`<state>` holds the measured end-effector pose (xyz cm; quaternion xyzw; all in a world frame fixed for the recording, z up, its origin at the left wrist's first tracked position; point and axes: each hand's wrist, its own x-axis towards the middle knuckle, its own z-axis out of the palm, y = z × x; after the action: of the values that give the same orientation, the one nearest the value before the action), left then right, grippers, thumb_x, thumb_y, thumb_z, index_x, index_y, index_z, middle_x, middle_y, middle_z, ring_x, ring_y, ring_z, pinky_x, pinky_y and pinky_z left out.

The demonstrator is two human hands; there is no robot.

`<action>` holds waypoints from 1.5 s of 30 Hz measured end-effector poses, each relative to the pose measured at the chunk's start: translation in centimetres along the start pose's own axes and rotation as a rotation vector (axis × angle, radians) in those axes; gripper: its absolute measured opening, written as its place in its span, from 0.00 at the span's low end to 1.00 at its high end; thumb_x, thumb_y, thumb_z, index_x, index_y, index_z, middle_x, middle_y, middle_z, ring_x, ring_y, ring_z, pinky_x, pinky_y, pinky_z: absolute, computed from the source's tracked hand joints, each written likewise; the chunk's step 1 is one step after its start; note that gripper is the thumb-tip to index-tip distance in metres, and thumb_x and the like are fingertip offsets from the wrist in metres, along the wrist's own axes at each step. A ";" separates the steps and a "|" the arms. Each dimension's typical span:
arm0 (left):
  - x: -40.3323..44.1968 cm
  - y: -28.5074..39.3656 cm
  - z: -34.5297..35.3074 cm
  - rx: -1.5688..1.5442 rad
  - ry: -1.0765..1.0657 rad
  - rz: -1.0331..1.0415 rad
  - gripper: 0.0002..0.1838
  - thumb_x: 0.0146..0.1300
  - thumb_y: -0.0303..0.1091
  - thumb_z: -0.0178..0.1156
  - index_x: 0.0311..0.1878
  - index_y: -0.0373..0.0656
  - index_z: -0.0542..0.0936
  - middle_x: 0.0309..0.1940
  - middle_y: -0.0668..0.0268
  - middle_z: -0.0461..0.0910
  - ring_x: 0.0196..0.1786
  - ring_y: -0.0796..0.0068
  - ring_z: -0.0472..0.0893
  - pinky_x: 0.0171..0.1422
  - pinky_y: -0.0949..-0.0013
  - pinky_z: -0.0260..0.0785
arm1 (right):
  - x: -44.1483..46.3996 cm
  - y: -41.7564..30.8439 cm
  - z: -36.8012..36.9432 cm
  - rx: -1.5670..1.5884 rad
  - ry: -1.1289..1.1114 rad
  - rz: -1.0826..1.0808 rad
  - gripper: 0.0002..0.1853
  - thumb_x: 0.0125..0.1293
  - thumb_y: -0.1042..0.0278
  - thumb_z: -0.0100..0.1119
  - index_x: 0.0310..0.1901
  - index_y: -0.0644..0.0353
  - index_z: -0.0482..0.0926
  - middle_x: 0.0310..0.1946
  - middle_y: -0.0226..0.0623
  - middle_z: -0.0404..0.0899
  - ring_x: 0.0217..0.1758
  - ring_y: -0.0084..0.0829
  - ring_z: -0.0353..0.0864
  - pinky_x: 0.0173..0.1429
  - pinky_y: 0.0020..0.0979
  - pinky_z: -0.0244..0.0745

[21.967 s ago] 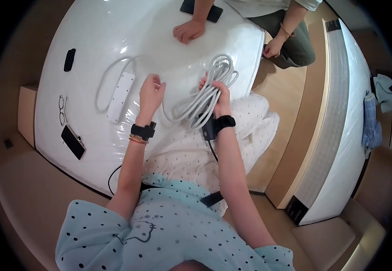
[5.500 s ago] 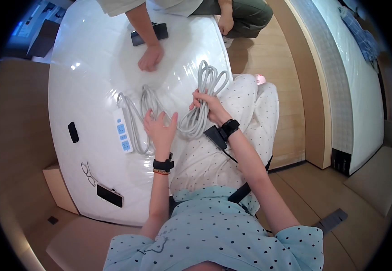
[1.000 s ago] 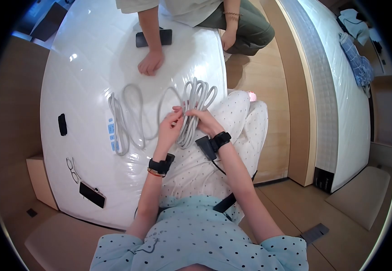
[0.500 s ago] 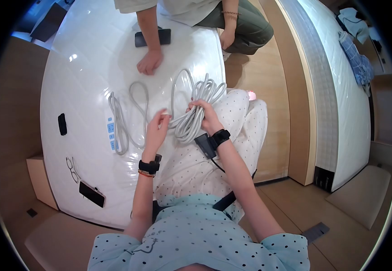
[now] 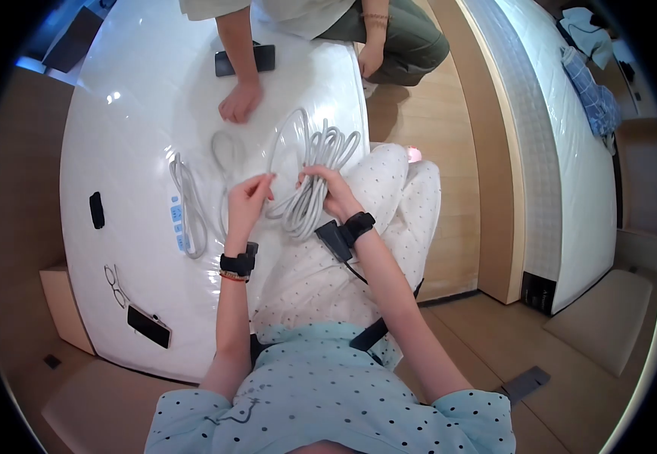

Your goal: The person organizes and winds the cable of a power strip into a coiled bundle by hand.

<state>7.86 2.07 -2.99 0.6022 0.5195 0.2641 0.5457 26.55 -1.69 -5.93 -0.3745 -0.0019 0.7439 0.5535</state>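
We have the grey power cord (image 5: 298, 221) bunched into long loops in our right hand (image 5: 336, 194): fingers wrapped around the middle of the bundle, thumb across the top. Bundle sits in front of us, over the mattress edge and our dotted trousers (image 5: 306, 291).

Our left hand (image 5: 244, 203) is just left of it, fingers curled, thumb and index close together. A slack loop of cord arcs down from the bundle toward those fingertips; we can't tell if they're pinching it. More cord lies on the mattress behind that hand.

Power strip (image 5: 177, 225), blue sockets showing, is farther left on the plastic-covered mattress (image 5: 147, 178), folded cord lying against its right side.

Also on the mattress, along the left: small black item (image 5: 97, 210), glasses (image 5: 119, 296), smartphone (image 5: 149, 327) beside them. Across from us, another person's hand (image 5: 240, 102) rests on the plastic, with a dark phone (image 5: 266, 58) by that forearm.
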 end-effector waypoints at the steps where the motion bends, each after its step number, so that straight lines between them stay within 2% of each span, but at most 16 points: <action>1: -0.1 1.6 0.0 0.101 0.063 -0.023 0.13 0.65 0.32 0.53 0.49 0.38 0.79 0.17 0.75 0.72 0.24 0.88 0.67 0.28 0.80 0.60 | 0.0 0.0 -0.2 -0.047 -0.052 0.010 0.07 0.55 0.71 0.58 0.33 0.65 0.77 0.28 0.38 0.78 0.31 0.30 0.79 0.39 0.30 0.75; 4: -0.4 2.9 2.0 0.116 0.196 0.119 0.16 0.63 0.29 0.54 0.54 0.41 0.77 0.19 0.72 0.72 0.24 0.86 0.68 0.28 0.79 0.61 | -0.9 -0.1 0.9 -0.130 -0.078 -0.028 0.09 0.55 0.72 0.59 0.38 0.66 0.77 0.32 0.37 0.78 0.35 0.30 0.79 0.42 0.30 0.74; 5: -0.1 2.5 2.8 0.113 0.133 0.274 0.19 0.61 0.26 0.55 0.57 0.44 0.75 0.28 0.66 0.74 0.28 0.82 0.72 0.31 0.77 0.64 | -0.9 0.0 0.9 -0.132 -0.072 -0.021 0.10 0.55 0.73 0.60 0.39 0.66 0.77 0.33 0.36 0.78 0.37 0.29 0.78 0.43 0.30 0.74; 8: 0.0 -0.1 5.9 0.286 0.112 0.479 0.20 0.60 0.25 0.55 0.57 0.43 0.74 0.39 0.61 0.74 0.36 0.75 0.75 0.37 0.75 0.67 | -0.9 0.0 0.3 -0.106 -0.054 -0.019 0.12 0.54 0.75 0.61 0.42 0.66 0.77 0.37 0.35 0.78 0.41 0.28 0.78 0.45 0.29 0.73; 14: -0.6 2.9 4.9 0.131 -0.027 0.272 0.13 0.56 0.27 0.57 0.46 0.38 0.77 0.45 0.57 0.72 0.48 0.61 0.73 0.50 0.66 0.67 | 0.0 0.8 -0.4 0.044 0.052 -0.070 0.10 0.56 0.74 0.60 0.40 0.65 0.77 0.36 0.36 0.78 0.40 0.28 0.78 0.45 0.28 0.73; 17: -1.1 2.7 3.6 0.383 0.364 0.410 0.11 0.55 0.30 0.59 0.40 0.37 0.78 0.47 0.56 0.70 0.50 0.60 0.72 0.50 0.65 0.66 | 0.8 0.9 -1.4 0.054 0.048 -0.103 0.07 0.57 0.72 0.56 0.35 0.66 0.77 0.30 0.37 0.78 0.34 0.28 0.78 0.42 0.27 0.73; 20: -0.7 -0.5 2.2 0.781 0.661 0.293 0.11 0.54 0.33 0.60 0.38 0.36 0.79 0.40 0.56 0.75 0.42 0.60 0.76 0.45 0.61 0.68 | 0.8 0.4 -1.2 0.086 0.068 -0.062 0.06 0.55 0.72 0.56 0.32 0.66 0.76 0.27 0.36 0.77 0.32 0.28 0.77 0.40 0.27 0.73; 23: -0.1 -1.0 0.3 0.477 0.208 -0.205 0.13 0.56 0.37 0.59 0.36 0.34 0.79 0.30 0.58 0.79 0.33 0.61 0.79 0.39 0.62 0.70 | 1.1 0.6 -1.3 0.018 -0.003 -0.033 0.06 0.54 0.72 0.55 0.31 0.66 0.75 0.26 0.37 0.76 0.30 0.29 0.77 0.39 0.27 0.73; 27: -0.1 -0.8 0.5 0.170 0.177 -0.075 0.14 0.61 0.36 0.57 0.40 0.33 0.80 0.25 0.63 0.81 0.29 0.75 0.78 0.36 0.73 0.68 | 1.0 0.4 -1.6 0.087 -0.057 0.009 0.13 0.53 0.74 0.51 0.41 0.68 0.68 0.29 0.40 0.74 0.36 0.35 0.76 0.48 0.33 0.73; 30: -1.2 2.0 0.5 -0.025 0.068 0.016 0.13 0.64 0.35 0.53 0.42 0.33 0.80 0.27 0.66 0.81 0.31 0.82 0.76 0.37 0.77 0.67 | 0.0 -0.2 -0.9 0.087 -0.017 -0.007 0.15 0.50 0.75 0.49 0.42 0.68 0.67 0.42 0.48 0.76 0.49 0.40 0.75 0.56 0.35 0.70; 33: -1.6 2.9 0.0 -0.081 -0.157 0.037 0.13 0.65 0.33 0.52 0.43 0.33 0.80 0.27 0.68 0.80 0.31 0.84 0.74 0.38 0.78 0.66 | -0.7 -0.8 -0.3 0.260 -0.182 -0.033 0.20 0.46 0.79 0.48 0.45 0.74 0.67 0.56 0.56 0.67 0.62 0.45 0.68 0.62 0.36 0.68; 36: -0.9 1.9 -0.1 0.022 -0.270 0.052 0.13 0.64 0.33 0.53 0.44 0.33 0.79 0.28 0.69 0.80 0.32 0.84 0.73 0.39 0.78 0.65 | -0.8 -1.0 -1.0 0.178 -0.406 0.000 0.19 0.46 0.76 0.47 0.44 0.68 0.68 0.64 0.61 0.55 0.67 0.48 0.59 0.69 0.40 0.59; 38: -0.7 1.5 -0.2 0.146 -0.258 -0.013 0.13 0.64 0.32 0.53 0.44 0.32 0.79 0.29 0.69 0.80 0.33 0.83 0.73 0.40 0.78 0.65 | -0.7 -0.8 -1.4 0.117 -0.393 -0.021 0.18 0.48 0.77 0.48 0.45 0.69 0.68 0.59 0.60 0.63 0.64 0.48 0.63 0.69 0.40 0.59; 41: -1.1 2.3 0.0 0.121 -0.333 0.036 0.13 0.63 0.30 0.53 0.45 0.32 0.78 0.33 0.67 0.80 0.34 0.82 0.74 0.42 0.78 0.66 | -0.9 -0.7 -1.4 0.102 -0.296 0.003 0.17 0.50 0.78 0.50 0.45 0.70 0.69 0.51 0.53 0.71 0.56 0.42 0.70 0.63 0.37 0.65; 43: -1.9 2.7 1.1 0.096 -0.172 0.161 0.12 0.63 0.28 0.52 0.46 0.33 0.78 0.34 0.67 0.80 0.34 0.82 0.74 0.41 0.77 0.67 | -0.8 -0.6 -1.6 0.112 -0.293 -0.019 0.16 0.53 0.78 0.52 0.45 0.73 0.71 0.43 0.46 0.76 0.46 0.34 0.77 0.55 0.32 0.72; 45: -2.1 2.7 1.8 0.022 -0.017 0.210 0.12 0.63 0.27 0.52 0.47 0.34 0.78 0.36 0.66 0.80 0.34 0.82 0.74 0.41 0.77 0.67 | -0.4 -0.2 -1.7 0.118 -0.213 -0.065 0.14 0.55 0.77 0.54 0.44 0.72 0.72 0.39 0.43 0.77 0.42 0.32 0.77 0.51 0.31 0.72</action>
<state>9.68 -0.14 -0.49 0.6617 0.4517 0.3090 0.5126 27.72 -2.63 -6.91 -0.2597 -0.0289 0.7599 0.5953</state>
